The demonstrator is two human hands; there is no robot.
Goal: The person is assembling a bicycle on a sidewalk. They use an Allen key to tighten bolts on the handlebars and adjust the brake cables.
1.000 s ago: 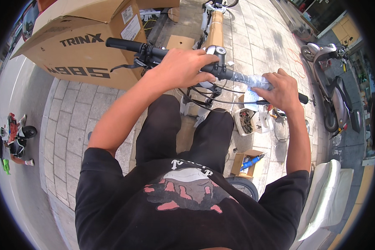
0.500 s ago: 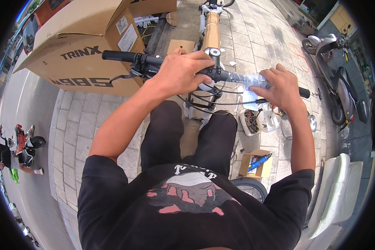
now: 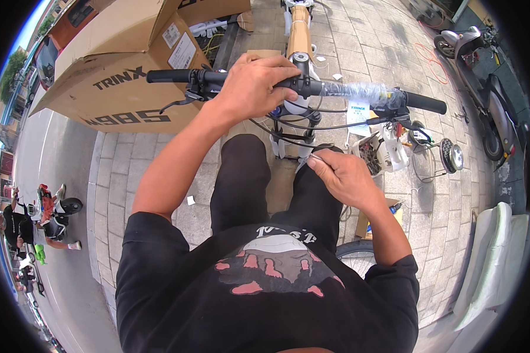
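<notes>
Handlebar at upper centre of frame, left hand with fingers clamped on it beside stem, right hand lower with thumb and forefinger together, contents unclear, blue-printed paper tag below bar, dark-lettered cardboard box with white label upper left.

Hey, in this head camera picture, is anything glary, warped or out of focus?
Head view: daylight puts pale glints on the clear plastic wrap and brightens the white padded slab; head view, fisheye distortion bows the kerb, with black closing in at the corners; head view, the handlebar looks fairly sharp, without obvious motion blur.
</notes>
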